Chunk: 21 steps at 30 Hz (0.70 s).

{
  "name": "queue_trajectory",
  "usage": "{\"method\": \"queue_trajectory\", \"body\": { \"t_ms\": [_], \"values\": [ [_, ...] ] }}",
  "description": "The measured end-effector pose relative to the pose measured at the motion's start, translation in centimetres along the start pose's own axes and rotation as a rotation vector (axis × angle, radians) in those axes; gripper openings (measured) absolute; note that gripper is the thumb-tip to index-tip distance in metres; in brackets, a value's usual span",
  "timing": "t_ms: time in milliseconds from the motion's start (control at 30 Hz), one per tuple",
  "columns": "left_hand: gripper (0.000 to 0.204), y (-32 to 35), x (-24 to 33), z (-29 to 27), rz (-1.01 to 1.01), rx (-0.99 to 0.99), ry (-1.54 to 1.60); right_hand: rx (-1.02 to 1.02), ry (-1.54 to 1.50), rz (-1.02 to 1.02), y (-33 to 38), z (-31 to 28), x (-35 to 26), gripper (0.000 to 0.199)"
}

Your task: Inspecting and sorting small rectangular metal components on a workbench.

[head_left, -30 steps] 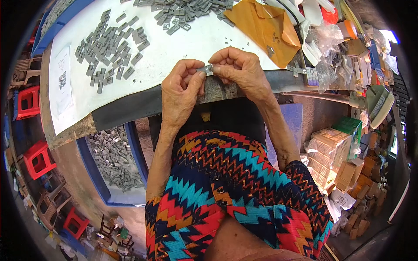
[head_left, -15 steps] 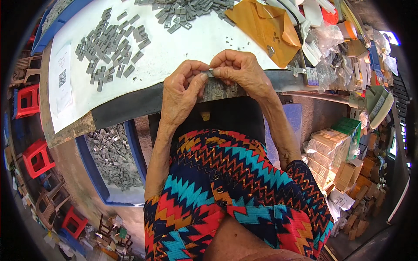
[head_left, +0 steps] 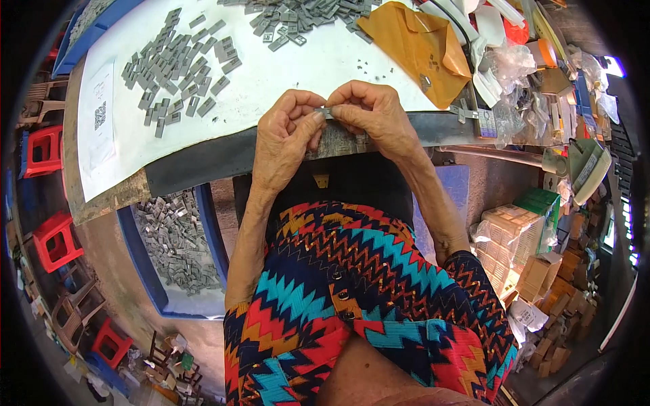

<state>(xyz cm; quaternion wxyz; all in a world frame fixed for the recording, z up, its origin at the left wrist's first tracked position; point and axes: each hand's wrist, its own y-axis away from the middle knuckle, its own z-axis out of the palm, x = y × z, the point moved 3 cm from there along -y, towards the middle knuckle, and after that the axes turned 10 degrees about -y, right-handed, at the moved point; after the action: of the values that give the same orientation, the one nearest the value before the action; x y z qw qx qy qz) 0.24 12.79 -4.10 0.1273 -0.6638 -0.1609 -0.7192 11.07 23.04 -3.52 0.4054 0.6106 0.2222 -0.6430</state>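
1. Two hands before me — left hand [head_left: 283, 139], right hand [head_left: 380, 122] — pinch one small grey piece [head_left: 328, 113] narrowly between fingertips [head_left: 314, 122].
2. The piece sits over the table's near edge [head_left: 203, 164]; loose grey parts [head_left: 159, 64] lie beyond.

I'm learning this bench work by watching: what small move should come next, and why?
Perhaps ease the right hand back slightly while the left hand steadies the small grey piece. Both hands pinch it at the front edge of the table, and little of it shows between the fingertips, so uncovering it would allow a check.
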Motion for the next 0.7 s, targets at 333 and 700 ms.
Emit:
{"method": "queue_trajectory", "body": {
  "t_ms": [333, 700],
  "values": [
    [0.015, 0.3, 1.0, -0.4, 0.112, 0.053, -0.368, 0.056, 0.059, -0.038, -0.2, 0.5, -0.5, 0.007],
    [0.015, 0.0, 2.6, -1.6, 0.371, 0.125, -0.628, -0.054, -0.044, -0.024, -1.5, 1.1, -1.7, 0.008]
  ]
}}
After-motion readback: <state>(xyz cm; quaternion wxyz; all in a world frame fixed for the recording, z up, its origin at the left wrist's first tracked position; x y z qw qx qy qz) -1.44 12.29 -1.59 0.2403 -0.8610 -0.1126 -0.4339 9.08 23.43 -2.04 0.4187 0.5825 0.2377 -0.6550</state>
